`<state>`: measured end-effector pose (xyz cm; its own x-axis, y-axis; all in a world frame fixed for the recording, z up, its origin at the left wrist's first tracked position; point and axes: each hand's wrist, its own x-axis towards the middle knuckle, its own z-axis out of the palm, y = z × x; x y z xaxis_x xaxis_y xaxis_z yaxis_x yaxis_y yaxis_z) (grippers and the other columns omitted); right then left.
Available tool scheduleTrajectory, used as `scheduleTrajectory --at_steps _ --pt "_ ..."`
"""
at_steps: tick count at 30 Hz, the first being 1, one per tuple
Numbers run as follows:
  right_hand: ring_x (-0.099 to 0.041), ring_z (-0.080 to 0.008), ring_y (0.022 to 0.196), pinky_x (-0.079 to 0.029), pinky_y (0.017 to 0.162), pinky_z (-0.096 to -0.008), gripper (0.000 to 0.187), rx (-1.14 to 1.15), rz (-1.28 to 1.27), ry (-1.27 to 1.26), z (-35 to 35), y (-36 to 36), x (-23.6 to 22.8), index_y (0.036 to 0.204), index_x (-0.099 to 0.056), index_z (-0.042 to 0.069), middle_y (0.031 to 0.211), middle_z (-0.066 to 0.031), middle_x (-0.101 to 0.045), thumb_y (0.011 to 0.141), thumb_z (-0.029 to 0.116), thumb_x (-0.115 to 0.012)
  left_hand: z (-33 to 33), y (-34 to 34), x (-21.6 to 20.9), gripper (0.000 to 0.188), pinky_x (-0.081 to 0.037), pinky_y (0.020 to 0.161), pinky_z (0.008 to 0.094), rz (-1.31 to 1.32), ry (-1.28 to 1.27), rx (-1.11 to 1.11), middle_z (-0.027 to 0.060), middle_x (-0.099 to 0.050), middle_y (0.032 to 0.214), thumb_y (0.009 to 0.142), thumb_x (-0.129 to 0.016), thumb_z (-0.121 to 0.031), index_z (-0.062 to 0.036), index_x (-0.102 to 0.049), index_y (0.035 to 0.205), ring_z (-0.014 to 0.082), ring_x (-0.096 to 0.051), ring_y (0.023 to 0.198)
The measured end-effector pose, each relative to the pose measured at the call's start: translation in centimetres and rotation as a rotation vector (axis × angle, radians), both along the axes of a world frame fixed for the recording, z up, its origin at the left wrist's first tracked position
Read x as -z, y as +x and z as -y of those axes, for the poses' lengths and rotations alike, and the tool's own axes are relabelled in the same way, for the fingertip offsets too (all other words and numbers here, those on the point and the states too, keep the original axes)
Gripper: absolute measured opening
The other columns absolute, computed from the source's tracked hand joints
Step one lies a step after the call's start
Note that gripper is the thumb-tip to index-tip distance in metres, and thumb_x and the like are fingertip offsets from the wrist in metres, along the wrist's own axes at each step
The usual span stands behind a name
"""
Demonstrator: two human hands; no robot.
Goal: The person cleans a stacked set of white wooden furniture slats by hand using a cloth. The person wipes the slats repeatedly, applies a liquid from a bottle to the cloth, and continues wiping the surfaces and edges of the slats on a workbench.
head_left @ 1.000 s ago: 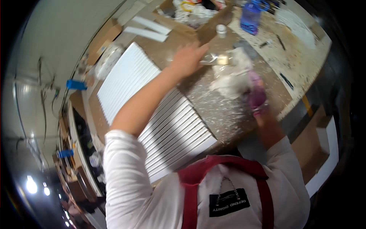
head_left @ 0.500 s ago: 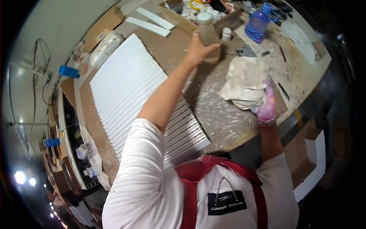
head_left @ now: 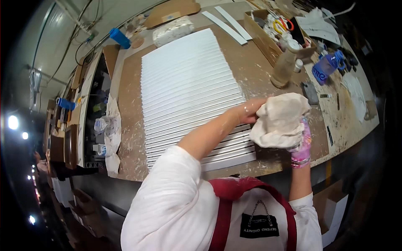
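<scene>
A crumpled off-white cloth (head_left: 279,119) is bunched between my hands over the right part of the workbench. My right hand (head_left: 302,144), in a pink patterned glove, grips its right side, with the fingers mostly behind the folds. My bare left hand (head_left: 252,109) has closed on the cloth's left edge; its fingertips are hidden. Beneath my left forearm lies a stack of white ribbed strips (head_left: 188,88), set side by side like a panel. Beyond the cloth a clear bottle with a pale lid (head_left: 283,69) stands upright, cloudy liquid inside.
A cardboard box of tools and rags (head_left: 264,39) sits at the back, near two loose white strips (head_left: 226,26). To the right are a blue water bottle (head_left: 326,69), a small white bottle (head_left: 298,65) and a grey block (head_left: 310,93). A plastic-wrapped bundle (head_left: 173,31) lies far left.
My left hand has let go of the clear bottle and come back to the cloth. The cloth has been lifted and bunched up. The whole view has shifted.
</scene>
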<state>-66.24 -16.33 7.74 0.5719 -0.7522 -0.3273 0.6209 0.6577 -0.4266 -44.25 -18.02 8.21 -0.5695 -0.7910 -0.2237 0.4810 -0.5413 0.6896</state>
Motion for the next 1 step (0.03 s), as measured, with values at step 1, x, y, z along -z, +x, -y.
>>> scheduleTrajectory --at_steps 1 --pt "-0.054 -0.0324 0.119 -0.042 0.103 -0.0504 0.062 -0.024 0.092 0.015 -0.05 0.21 -1.14 0.137 -0.04 0.001 0.134 -0.0176 -0.051 0.09 0.036 -0.06 -1.38 0.05 -0.86 0.059 -0.016 0.117 0.0383 -0.09 -0.05 -0.063 0.0076 -0.045 0.143 0.098 -0.037 -0.052 -0.0122 -0.041 0.142 0.0219 -0.033 0.137"
